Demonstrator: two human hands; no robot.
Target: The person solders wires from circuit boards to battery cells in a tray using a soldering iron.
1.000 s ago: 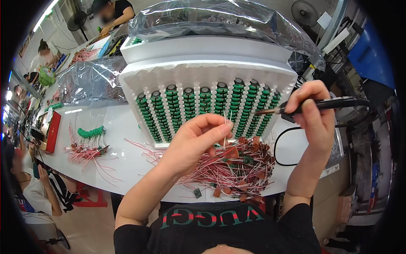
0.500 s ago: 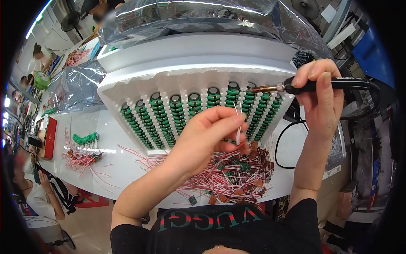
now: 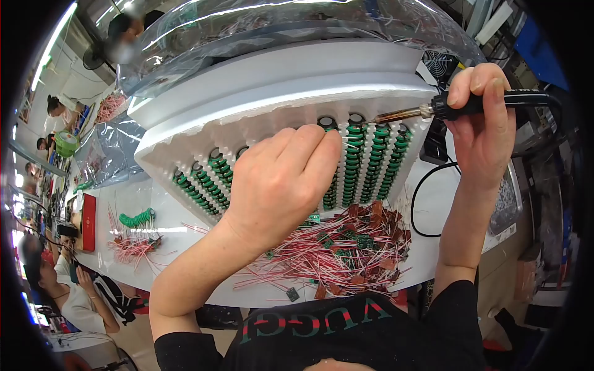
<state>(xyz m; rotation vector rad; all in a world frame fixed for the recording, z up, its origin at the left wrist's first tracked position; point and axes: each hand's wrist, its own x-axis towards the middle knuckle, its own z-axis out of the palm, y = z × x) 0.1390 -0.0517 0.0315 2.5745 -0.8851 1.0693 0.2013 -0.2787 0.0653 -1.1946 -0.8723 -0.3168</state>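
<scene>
Here we are: our right hand (image 3: 482, 120) grasps the soldering iron (image 3: 442, 106) by its black handle, tip right beside the top of a column of green-wound rings (image 3: 353, 162); contact, we can't tell. Our left hand's (image 3: 286, 176) grip is pinched on what look like white wires (image 3: 350, 139), at that column's upper end. We'd judge steadiness matters most: firm pinch, fingertips clear of the iron's metal shaft, tip angled lightly in. Around this, the foam tray (image 3: 284, 99) slants up from the surface (image 3: 433, 204); before it sprawls a heap of red-and-white leads (image 3: 297, 247), and leftward lies a curved stack of green rings (image 3: 137, 219).
</scene>
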